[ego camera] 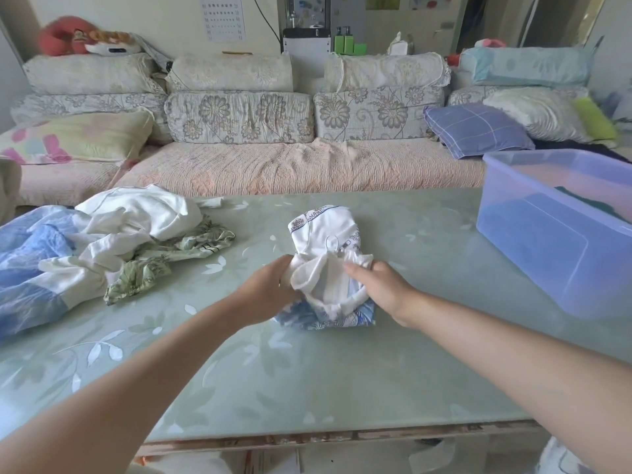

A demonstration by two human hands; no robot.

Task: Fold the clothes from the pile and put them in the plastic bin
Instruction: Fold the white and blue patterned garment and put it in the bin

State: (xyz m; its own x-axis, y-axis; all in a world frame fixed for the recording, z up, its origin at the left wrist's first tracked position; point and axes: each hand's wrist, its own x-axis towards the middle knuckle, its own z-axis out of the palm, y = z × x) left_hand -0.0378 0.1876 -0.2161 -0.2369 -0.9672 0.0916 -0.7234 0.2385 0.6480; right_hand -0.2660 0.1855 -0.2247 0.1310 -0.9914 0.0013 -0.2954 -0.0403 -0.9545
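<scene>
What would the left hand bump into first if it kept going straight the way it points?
The left hand points rightward and away, into the white and blue garment it grips. Pushing on, it would probably meet the right hand gripping the other side, though depth is hard to judge.

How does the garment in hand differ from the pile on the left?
The garment is a compact, half-folded bundle at mid-table; the pile lies loose and crumpled at left. The left hand and right hand grip the garment; nothing touches the pile. The garment is white with blue print; the pile mixes white, blue and green-print pieces. Both rest on the table, outside the plastic bin.
</scene>
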